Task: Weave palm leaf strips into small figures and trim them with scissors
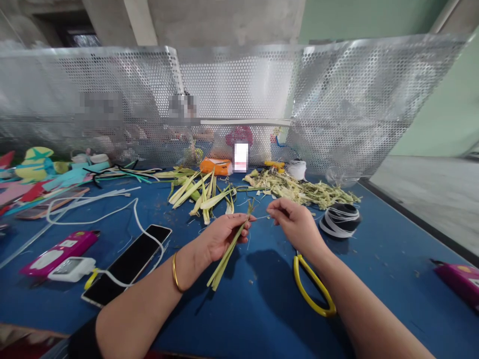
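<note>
My left hand (228,234) is closed round a small bundle of pale green leaf strips (229,257), which slants from upper right to lower left above the table. A thin light thread (262,217) runs from the top of the bundle to my right hand (290,219). The fingertips of that hand are pinched on the thread's end. Under my right wrist lie scissors with yellow handles (312,289), their blades mostly hidden. Beyond my left hand, loose pale leaf strips (213,199) lie on the blue table (262,309).
A dark spool with white cord (340,221) stands right of my right hand. Behind it lies a heap of dried plant scraps (307,187). On the left are a phone (127,264), a white cable (140,222) and a magenta pack (62,254). A perforated metal screen (239,80) closes the back.
</note>
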Tool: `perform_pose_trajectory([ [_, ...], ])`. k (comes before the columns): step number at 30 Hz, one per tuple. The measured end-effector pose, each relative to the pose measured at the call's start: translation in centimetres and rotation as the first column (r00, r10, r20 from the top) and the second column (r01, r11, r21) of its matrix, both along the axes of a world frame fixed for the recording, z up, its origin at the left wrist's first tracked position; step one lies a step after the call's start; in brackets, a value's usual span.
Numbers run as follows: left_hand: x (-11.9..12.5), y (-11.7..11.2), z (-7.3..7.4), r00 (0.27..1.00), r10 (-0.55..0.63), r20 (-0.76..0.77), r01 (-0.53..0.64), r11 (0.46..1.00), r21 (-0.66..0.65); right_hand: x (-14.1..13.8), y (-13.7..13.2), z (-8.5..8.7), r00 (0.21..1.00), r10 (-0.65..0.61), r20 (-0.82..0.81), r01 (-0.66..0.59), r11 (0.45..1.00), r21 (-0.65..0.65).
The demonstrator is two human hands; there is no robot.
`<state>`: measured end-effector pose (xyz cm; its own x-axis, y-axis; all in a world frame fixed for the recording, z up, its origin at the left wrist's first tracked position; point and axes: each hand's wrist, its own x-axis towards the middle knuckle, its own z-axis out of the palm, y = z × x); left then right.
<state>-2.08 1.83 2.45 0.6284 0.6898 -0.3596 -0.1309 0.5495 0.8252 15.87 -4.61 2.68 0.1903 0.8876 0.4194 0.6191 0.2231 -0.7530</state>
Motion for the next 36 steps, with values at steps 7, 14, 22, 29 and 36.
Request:
perform_pose_trajectory([
  [7,-0.1,-0.1,0.2,0.999,-0.017,-0.037,0.021,0.995,0.094,1.3,-0.4,0.7,0.886,0.237,0.398,-0.201,0.971,-0.131],
  [14,0.1,-0.4,0.1,0.996,0.015,-0.091,-0.004,0.993,0.114,1.3,-0.5,0.6,0.821,0.041,0.570,-0.072,0.997,0.032],
  [22,0.0,-0.7,-0.1,0.989,-0.061,-0.134,0.090,0.972,0.216,1.2,-0.3,0.4,0.841,-0.085,0.534,0.007,0.989,0.145],
  [29,0.0,-0.9,0.2,0.980,-0.087,-0.178,0.136,0.950,0.280,1.5,-0.2,0.2,0.864,-0.157,0.479,0.078,0.980,0.181],
  [36,-0.1,-0.7,-0.2,0.963,-0.047,-0.264,0.161,0.890,0.428,1.5,-0.3,0.4,0.856,-0.195,0.478,0.107,0.973,0.206],
])
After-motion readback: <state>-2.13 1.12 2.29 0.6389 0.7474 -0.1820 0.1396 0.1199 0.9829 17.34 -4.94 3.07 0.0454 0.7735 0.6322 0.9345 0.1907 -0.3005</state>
